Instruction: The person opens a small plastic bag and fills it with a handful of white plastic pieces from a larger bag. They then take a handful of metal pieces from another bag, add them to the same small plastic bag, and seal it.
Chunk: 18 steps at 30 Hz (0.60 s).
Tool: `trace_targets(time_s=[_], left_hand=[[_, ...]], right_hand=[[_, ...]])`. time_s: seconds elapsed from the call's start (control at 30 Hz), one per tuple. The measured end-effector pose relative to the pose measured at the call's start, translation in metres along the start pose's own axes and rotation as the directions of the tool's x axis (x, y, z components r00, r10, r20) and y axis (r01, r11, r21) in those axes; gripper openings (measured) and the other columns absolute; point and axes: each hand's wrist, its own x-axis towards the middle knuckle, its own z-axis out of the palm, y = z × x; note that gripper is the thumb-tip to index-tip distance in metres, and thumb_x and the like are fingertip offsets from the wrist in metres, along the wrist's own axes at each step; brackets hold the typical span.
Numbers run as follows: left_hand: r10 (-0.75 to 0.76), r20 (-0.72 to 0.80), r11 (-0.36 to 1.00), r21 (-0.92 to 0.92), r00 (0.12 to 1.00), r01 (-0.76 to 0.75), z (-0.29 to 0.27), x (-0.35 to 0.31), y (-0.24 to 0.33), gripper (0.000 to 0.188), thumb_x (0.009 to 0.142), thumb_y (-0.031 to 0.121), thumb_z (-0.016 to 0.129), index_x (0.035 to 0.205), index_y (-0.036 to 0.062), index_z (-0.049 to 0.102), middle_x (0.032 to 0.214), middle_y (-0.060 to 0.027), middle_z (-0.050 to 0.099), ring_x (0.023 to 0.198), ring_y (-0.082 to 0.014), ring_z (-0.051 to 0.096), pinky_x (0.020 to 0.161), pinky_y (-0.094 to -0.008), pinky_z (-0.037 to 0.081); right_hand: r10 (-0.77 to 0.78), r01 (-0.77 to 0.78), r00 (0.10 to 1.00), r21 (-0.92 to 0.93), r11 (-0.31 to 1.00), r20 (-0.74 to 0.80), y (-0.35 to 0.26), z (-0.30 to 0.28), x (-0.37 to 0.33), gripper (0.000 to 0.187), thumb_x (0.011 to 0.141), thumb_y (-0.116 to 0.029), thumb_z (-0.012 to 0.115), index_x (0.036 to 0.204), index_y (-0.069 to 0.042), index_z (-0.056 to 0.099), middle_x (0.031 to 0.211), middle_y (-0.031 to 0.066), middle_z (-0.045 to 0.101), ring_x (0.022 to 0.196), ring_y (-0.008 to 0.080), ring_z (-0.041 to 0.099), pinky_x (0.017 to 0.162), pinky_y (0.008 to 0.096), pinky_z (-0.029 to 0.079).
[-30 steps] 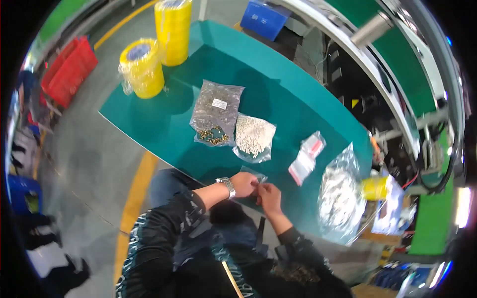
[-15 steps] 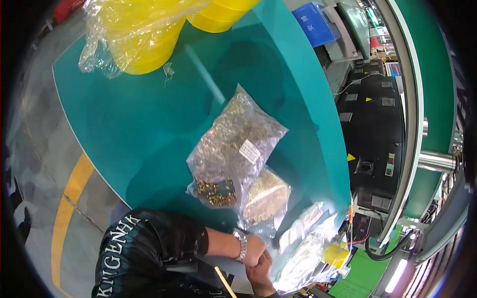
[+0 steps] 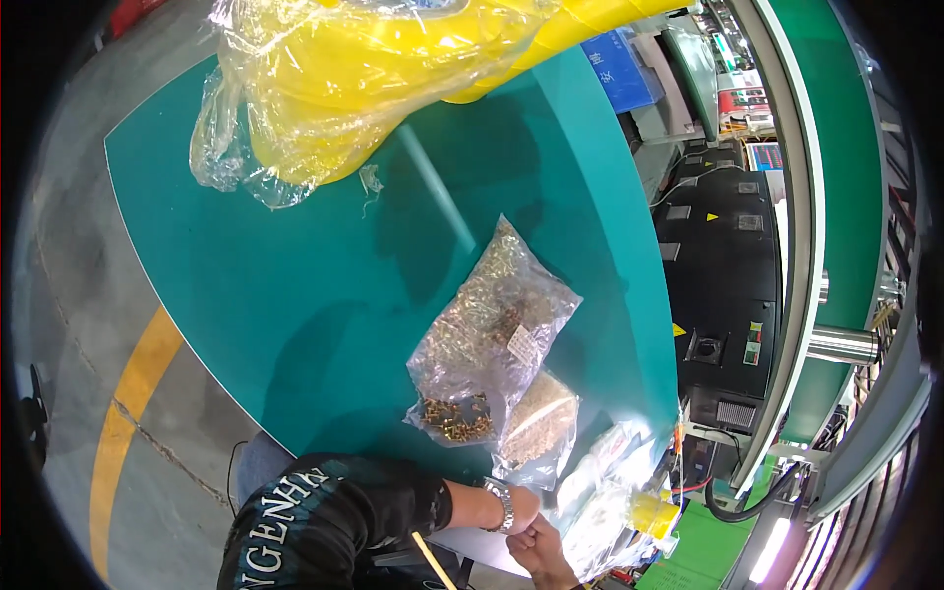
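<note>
At the lower edge, my left hand (image 3: 524, 507), with a metal watch (image 3: 500, 503) on its wrist, meets my right hand (image 3: 544, 553). Fingers of both are closed and pressed together; whatever they pinch is hidden. Just beyond them on the green table lies a clear plastic bag (image 3: 482, 324) with a white label and small brass-coloured metal parts (image 3: 457, 421) at its near end. Partly under it, a second clear bag (image 3: 536, 428) holds small pale pieces. Shiny clear plastic bags (image 3: 600, 501) lie right of my hands, beside a yellow roll (image 3: 653, 514).
Large yellow rounded objects (image 3: 334, 98) under clear film stand at the far side of the green table (image 3: 246, 265). A blue box (image 3: 622, 74) and a black machine housing (image 3: 728, 285) are to the right. A thin yellowish strip (image 3: 433, 560) shows near my left sleeve.
The view has shifted, so the bags and yellow objects appear lower and farther right. My hands stay together, with their fingers closed.
</note>
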Motion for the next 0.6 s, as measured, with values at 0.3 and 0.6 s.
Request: trace_targets(time_s=[0.3, 0.6], left_hand=[[-0.110, 0.175, 0.983, -0.128, 0.978, 0.134, -0.001, 0.014, -0.003, 0.027, 0.081, 0.021, 0.056, 0.076, -0.0022, 0.069, 0.076, -0.0245, 0.066, 0.074, -0.0385, 0.067, 0.067, -0.0450, 0.054], [0.141, 0.010, 0.988, 0.068, 0.990, -0.141, -0.019, -0.005, 0.008, 0.032, 0.077, 0.031, 0.068, 0.074, -0.0016, 0.068, 0.074, -0.0224, 0.067, 0.073, -0.0382, 0.067, 0.067, -0.0456, 0.054]], right_hand=[[0.045, -0.045, 0.998, -0.017, 0.999, 0.052, -0.016, -0.013, -0.001, 0.013, 0.092, -0.013, 0.056, 0.080, -0.012, 0.051, 0.064, -0.0025, 0.044, 0.049, 0.0089, 0.040, 0.046, 0.0250, 0.031], [-0.264, 0.173, 0.943, -0.381, 0.908, -0.202, -0.015, 0.010, -0.015, 0.016, 0.087, -0.008, 0.054, 0.103, -0.005, 0.055, 0.086, 0.0042, 0.057, 0.073, 0.0163, 0.055, 0.063, 0.0291, 0.044]])
